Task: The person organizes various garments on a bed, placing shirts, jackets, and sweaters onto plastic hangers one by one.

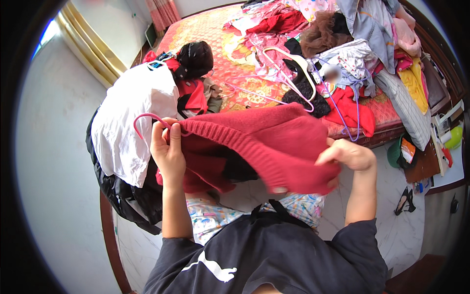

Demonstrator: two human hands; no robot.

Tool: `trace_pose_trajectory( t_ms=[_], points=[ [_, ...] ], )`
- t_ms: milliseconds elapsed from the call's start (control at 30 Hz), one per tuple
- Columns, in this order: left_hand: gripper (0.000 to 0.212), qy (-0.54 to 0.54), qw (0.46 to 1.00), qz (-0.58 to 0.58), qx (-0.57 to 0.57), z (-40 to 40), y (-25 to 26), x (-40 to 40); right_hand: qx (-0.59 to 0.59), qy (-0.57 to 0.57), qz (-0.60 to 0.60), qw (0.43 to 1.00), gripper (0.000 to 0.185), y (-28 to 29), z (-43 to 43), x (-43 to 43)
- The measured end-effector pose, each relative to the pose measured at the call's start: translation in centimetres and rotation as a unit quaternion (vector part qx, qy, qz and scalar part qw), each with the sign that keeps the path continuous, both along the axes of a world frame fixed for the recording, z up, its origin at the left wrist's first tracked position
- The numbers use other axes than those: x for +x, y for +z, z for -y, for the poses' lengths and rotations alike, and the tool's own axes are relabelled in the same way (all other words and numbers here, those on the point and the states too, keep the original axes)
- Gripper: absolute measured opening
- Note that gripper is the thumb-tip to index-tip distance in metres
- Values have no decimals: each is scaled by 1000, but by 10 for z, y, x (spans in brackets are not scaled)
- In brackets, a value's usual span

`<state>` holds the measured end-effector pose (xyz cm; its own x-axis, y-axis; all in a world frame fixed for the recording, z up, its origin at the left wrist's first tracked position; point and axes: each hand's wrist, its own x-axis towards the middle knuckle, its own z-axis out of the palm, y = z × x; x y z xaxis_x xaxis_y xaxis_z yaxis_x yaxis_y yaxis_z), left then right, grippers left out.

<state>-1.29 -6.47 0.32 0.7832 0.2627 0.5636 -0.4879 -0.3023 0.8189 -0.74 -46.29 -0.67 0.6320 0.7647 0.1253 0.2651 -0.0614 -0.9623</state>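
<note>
A red knitted cardigan (pixel 264 132) with a ribbed edge is stretched out in front of me between both hands. My left hand (pixel 167 147) pinches the neck of a pink clothes hanger (pixel 147 115) where the hook rises out of the knit. Most of that hanger is hidden inside the garment. On the other side, my right hand (pixel 345 154) grips the cardigan's edge, its fingers partly behind the cloth and slightly blurred. A pale button shows low on the ribbed band.
A bed (pixel 198 29) with a red floral cover bears heaped clothes, a white hanger (pixel 306 66) and a purple hanger (pixel 356 110). White clothing (pixel 128 99) and a black puffy jacket (pixel 125 198) pile up at left. Black high-heeled shoes (pixel 404 202) and a green bin (pixel 394 154) stand at right.
</note>
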Motion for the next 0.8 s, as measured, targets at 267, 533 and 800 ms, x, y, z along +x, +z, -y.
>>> trace_pose_trajectory(
  t_ms=[267, 533, 800],
  points=[
    [13, -83, 994, 72, -10, -12, 3, -27, -18, -297, 87, 951, 30, -49, -31, 57],
    [15, -219, 955, 195, 45, -13, 17, -57, -155, 141, -109, 972, 32, -122, -99, 14],
    [13, -216, 956, 195, 43, -17, 12, -67, -378, -189, 160, 892, 16, -129, -57, 20]
  ],
)
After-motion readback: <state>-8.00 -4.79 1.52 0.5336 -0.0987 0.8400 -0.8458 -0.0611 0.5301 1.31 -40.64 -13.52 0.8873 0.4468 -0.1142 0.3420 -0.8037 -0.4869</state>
